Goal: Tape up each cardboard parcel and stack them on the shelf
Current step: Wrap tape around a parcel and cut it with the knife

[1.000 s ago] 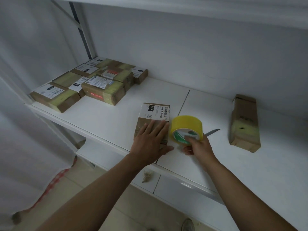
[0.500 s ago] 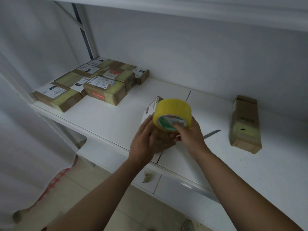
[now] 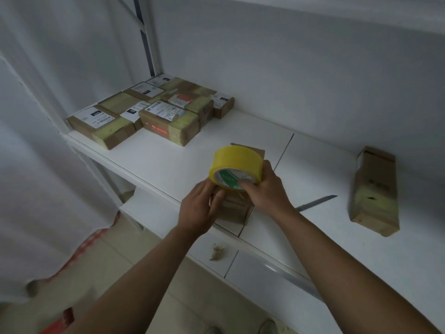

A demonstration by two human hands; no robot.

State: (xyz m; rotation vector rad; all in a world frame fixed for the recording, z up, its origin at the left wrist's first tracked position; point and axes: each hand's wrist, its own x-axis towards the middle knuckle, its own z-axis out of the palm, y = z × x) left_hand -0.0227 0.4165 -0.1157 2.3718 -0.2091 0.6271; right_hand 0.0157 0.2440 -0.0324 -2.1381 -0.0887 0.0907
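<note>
At six o'clock on the shelf [image 3: 168, 165], my left hand [image 3: 201, 209] pinches the parcel [image 3: 234, 210] steady; my right hand [image 3: 266, 189], fingers curled through the tape roll [image 3: 234, 168], readies a strip, I judge.

The stacked parcels [image 3: 154, 112] carry white shipping labels [image 3: 163, 110], but none of their print is legible.

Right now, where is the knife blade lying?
In the head view, the grey metal knife blade lies flat on the white shelf, just right of the right hand, between it and the long brown cardboard parcel.
</note>
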